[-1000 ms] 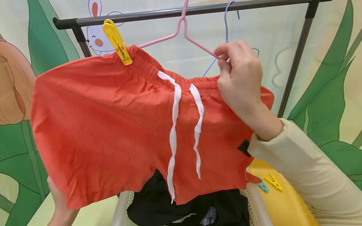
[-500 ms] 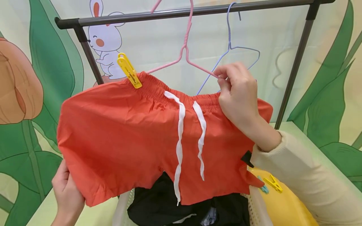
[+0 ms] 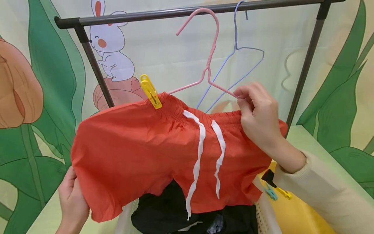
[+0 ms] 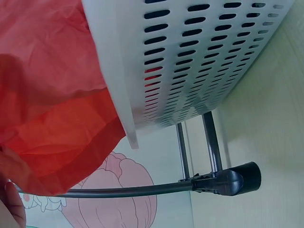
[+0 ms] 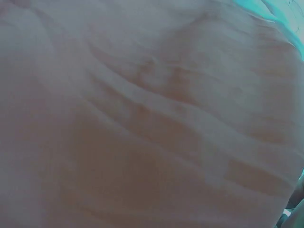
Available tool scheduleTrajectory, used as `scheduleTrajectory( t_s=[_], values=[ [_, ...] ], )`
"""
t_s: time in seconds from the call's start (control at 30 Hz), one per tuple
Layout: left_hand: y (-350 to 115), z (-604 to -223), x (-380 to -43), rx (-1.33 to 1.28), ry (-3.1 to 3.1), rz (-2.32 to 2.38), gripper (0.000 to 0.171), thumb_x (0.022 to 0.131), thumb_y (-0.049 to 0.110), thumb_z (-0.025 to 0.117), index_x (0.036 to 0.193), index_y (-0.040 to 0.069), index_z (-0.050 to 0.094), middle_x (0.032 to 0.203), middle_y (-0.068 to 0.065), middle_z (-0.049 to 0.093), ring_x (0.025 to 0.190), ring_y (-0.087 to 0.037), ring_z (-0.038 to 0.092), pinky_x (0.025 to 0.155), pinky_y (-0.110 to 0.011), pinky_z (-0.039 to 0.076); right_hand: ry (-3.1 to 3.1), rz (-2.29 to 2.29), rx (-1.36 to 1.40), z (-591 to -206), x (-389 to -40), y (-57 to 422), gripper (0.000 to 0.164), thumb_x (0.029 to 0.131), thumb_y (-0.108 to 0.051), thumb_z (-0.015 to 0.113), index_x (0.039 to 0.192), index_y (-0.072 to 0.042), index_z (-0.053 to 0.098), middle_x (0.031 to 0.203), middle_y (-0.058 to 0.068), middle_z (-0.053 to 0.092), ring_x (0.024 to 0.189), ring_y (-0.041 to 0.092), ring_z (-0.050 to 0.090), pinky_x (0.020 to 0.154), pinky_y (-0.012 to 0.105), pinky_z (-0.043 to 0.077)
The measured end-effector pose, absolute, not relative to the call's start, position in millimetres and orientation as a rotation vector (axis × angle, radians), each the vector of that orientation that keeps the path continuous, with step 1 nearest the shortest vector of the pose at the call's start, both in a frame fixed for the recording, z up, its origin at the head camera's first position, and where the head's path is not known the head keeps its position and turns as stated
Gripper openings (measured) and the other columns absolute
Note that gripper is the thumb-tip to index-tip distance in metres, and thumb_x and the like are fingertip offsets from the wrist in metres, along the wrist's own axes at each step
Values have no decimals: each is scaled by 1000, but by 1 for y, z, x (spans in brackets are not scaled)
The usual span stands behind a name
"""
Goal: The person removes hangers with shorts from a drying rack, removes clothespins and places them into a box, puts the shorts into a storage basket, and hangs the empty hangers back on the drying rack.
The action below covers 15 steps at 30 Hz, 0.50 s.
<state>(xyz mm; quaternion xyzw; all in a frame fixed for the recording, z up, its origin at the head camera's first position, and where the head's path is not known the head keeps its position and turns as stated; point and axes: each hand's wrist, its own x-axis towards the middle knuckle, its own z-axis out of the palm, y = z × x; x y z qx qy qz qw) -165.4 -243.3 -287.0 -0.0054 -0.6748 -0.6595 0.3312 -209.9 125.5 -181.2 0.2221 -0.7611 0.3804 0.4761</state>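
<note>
Red shorts (image 3: pixel 128 146) with two white drawstrings (image 3: pixel 200 152) hang from a pink hanger (image 3: pixel 214 48) in the head view. A yellow clothespin (image 3: pixel 151 92) clips their waistband at the left shoulder of the hanger. My right hand (image 3: pixel 260 113) pinches the hanger's right arm between thumb and fingers, just above the waistband. Down at the outer edge of the left leg, my left hand (image 3: pixel 73 198) grips the fabric. The left wrist view has the red cloth (image 4: pixel 61 137) beside a few fingertips. Blurred pale cloth fills most of the right wrist view.
A dark rail (image 3: pixel 146 16) crosses behind, with a blue hanger (image 3: pixel 236 32) hooked on it. Below the shorts stands a white perforated basket (image 4: pixel 190 61) holding black clothes (image 3: pixel 157 211). Teal (image 3: pixel 271 192) and yellow clothespins (image 3: pixel 284 193) lie on a yellow surface at the right.
The pink hanger and shorts have come down and shifted right; the hook, earlier above the picture, now shows in front of the rail. Both hands keep their holds.
</note>
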Motion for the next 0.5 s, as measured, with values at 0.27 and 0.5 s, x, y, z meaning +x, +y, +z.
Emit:
scheduleTrajectory(
  t_s=[0.27,0.5],
  values=[
    [-242,-288,-165,-56,-1770,-1749,21,93,8,38,91,5,59,74,1,57,53,-9,51,48,-17,41,-1840,892,536,-193,-203,143,12,81,9,52,85,3,61,81,12,57,67,8,43,60,10,35],
    [-237,-285,-167,-89,-1811,-1678,21,93,6,38,94,4,58,80,2,59,65,-8,54,60,-15,44,-1864,847,535,-203,-203,155,12,79,11,53,83,3,61,78,12,57,67,4,41,60,9,34]
  ],
)
